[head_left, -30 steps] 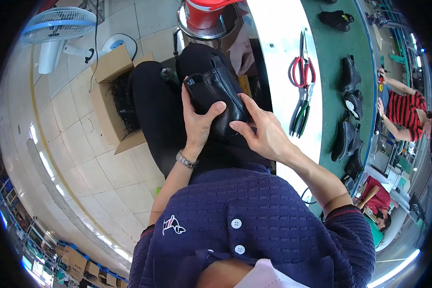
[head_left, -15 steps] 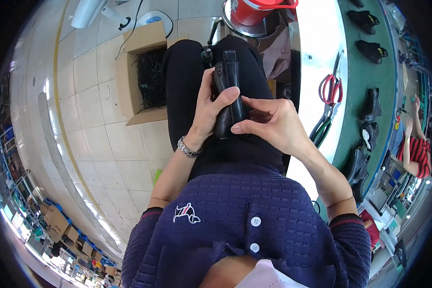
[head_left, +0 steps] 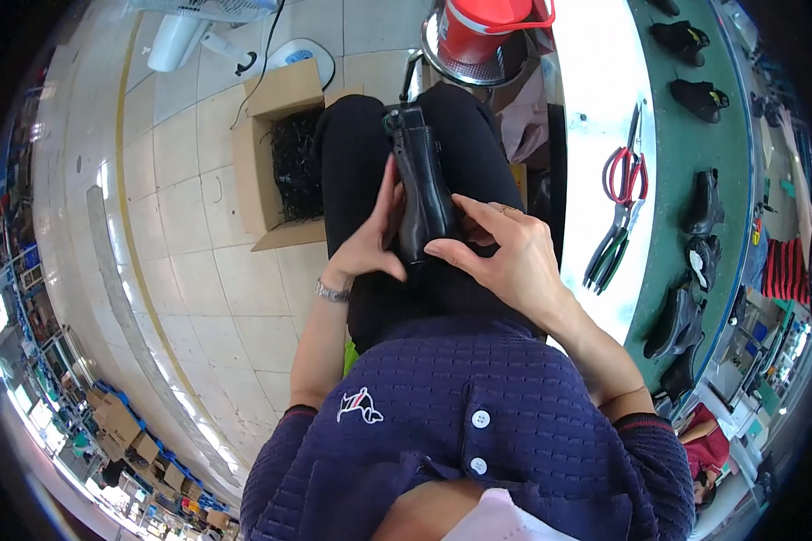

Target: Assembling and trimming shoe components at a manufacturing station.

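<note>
On the left, a stiff cardboard box (head_left: 258, 180) holds thin black scraps (head_left: 299, 171). The left hand (head_left: 366, 250) spreads its fingers by the shoe's left side, thumb off. The smooth, shiny black shoe (head_left: 422, 185) is over the legs (head_left: 356, 158). It looks light, bendy and a bit slippery, best held at its rounded near end. There, the right hand's (head_left: 516, 254) fingers pinch it.
</note>
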Action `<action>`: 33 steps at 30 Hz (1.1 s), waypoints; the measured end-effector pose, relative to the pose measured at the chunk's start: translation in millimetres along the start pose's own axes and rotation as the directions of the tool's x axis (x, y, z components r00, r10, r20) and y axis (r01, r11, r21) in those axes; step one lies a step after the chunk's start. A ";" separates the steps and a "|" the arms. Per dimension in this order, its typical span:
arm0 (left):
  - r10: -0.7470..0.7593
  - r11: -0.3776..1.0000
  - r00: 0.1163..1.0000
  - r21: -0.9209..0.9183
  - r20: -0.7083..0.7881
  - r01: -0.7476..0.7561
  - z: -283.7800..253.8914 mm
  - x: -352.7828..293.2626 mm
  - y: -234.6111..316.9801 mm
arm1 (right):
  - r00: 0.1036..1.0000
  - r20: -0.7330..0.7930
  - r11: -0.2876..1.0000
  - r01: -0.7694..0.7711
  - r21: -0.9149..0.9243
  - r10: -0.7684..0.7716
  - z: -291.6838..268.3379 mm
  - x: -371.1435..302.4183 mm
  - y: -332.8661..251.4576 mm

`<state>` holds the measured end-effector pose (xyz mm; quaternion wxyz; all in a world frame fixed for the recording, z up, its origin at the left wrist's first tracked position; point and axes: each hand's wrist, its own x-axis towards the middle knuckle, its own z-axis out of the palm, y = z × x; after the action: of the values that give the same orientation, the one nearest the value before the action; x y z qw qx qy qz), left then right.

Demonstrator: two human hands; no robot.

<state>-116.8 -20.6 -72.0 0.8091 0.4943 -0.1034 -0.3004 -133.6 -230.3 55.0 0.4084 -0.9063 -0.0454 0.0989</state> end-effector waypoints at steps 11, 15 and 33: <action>-0.084 0.996 0.874 -0.063 -0.479 0.061 2.1 -24.2 31.0 | 0.771 -0.604 0.772 -0.504 -0.387 0.200 -86.2 11.7 178.9; -0.107 0.993 0.796 -0.100 -0.596 0.059 -10.6 -34.0 71.9 | 0.762 -0.588 0.582 -0.617 -0.530 0.272 -110.1 -13.3 246.2; 0.059 0.913 0.800 0.357 -0.598 0.199 29.6 32.3 75.9 | 0.825 0.565 0.537 -0.488 0.688 0.025 -83.9 2.4 48.7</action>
<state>-75.6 -36.4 3.7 0.6688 0.7224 0.1154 -0.1322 -113.1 -323.5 72.4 0.7296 -0.5562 0.0420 0.3957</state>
